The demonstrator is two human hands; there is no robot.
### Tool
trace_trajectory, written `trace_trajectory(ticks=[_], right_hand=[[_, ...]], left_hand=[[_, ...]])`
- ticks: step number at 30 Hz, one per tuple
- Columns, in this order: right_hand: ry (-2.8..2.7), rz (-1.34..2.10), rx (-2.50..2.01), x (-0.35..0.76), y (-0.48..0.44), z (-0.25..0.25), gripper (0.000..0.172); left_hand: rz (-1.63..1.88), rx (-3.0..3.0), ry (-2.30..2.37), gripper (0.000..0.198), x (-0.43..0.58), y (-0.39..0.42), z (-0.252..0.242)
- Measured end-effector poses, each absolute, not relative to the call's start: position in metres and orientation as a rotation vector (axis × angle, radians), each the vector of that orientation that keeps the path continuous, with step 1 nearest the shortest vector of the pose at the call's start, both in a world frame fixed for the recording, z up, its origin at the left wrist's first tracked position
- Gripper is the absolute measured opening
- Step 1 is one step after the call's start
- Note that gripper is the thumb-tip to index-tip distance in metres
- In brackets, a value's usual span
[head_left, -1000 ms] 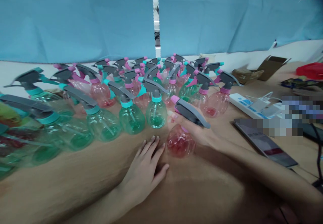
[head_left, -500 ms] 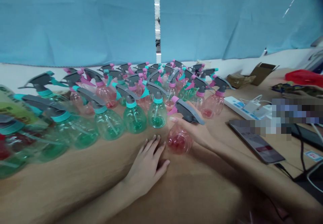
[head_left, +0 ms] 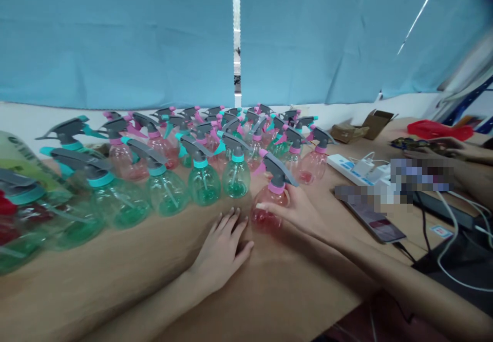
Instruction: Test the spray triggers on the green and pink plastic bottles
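My right hand (head_left: 292,211) is closed round the body of a pink spray bottle (head_left: 265,217) with a pink collar and a grey trigger head. The bottle stands upright at the right end of the front row. My left hand (head_left: 223,249) lies flat on the brown table (head_left: 162,265), fingers a little apart, just left of that bottle and holding nothing. Directly beyond the left hand's fingertips are a green spray bottle (head_left: 236,177) with a turquoise collar and another green spray bottle (head_left: 204,184).
More pink and green spray bottles crowd the table behind. A phone (head_left: 370,213), a white power strip (head_left: 346,170) and cables lie at the right, near a cardboard box (head_left: 378,124). Another person's hand (head_left: 427,152) shows at the far right, by a red item (head_left: 439,129).
My right hand has slid down from the pink spray bottle's neck to its body. The left hand stays flat on the table. The view has turned slightly to the right.
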State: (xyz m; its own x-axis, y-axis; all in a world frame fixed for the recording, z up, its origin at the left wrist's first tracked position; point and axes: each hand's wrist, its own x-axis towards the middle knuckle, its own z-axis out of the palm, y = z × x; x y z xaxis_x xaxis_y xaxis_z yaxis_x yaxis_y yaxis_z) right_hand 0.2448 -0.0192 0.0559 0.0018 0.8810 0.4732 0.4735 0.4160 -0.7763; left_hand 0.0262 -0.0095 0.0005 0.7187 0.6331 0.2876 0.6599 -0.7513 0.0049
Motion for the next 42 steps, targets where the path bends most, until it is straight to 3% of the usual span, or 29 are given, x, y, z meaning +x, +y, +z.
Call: trace_trajectory(ticks=[9,13,18,25,42], right_hand=[[-1.745,0.065,-1.351,0.259,-0.022,0.045,0.049],[-1.765,-0.074,-1.450,0.273,-0.009,0.049,0.042],[-1.695,-0.013,-1.466,0.285,0.016,0.053,0.051],[-1.726,-0.123,-1.554,0.278,0.040,0.061,0.048],[-1.721,-0.122,-1.658,0.264,0.064,0.064,0.059]], left_hand=[[-0.474,-2.839,-1.072,0.044,0.039,-0.008,0.001],[-0.481,-2.848,-1.071,0.042,0.044,-0.008,0.002],[-0.470,-2.859,-1.080,0.043,0.054,-0.005,0.003],[-0.443,-2.892,-1.087,0.043,0.083,0.002,0.005],[-0.424,-2.974,-0.988,0.045,0.108,0.016,0.002]])
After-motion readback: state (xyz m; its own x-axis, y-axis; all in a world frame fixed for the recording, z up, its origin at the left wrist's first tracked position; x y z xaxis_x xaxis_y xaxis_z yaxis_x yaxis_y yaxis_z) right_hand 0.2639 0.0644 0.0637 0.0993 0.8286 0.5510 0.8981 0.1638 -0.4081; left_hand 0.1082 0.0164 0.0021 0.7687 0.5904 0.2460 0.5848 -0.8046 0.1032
